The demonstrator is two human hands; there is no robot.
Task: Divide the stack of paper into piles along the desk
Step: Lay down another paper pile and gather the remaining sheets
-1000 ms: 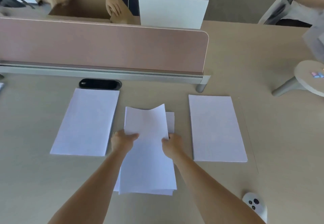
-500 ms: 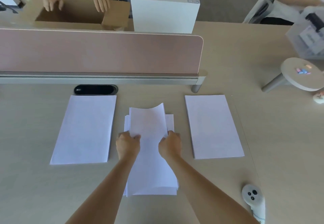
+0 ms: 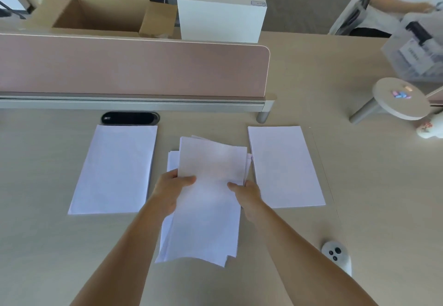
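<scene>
A bundle of white sheets [image 3: 211,200] is lifted above the middle of the desk, slightly fanned at its corners. My left hand [image 3: 171,190] grips its left edge with the thumb on top. My right hand [image 3: 247,193] grips its right edge the same way. Under the bundle, the rest of the middle stack [image 3: 173,161] lies on the desk, mostly hidden. A flat pile of paper [image 3: 115,169] lies to the left. Another flat pile [image 3: 285,166] lies to the right.
A pink divider panel [image 3: 134,66] runs across the back of the desk [image 3: 48,245], with a black cable port [image 3: 129,118] before it. A white controller [image 3: 336,256] lies near right. A round stand [image 3: 400,99] sits far right. Other people work beyond, by a cardboard box [image 3: 100,13].
The bundle between my hands has shifted slightly right and flattened out, and its sheets have fanned apart. My hands moved a little wider apart. The person behind took the hands off the box.
</scene>
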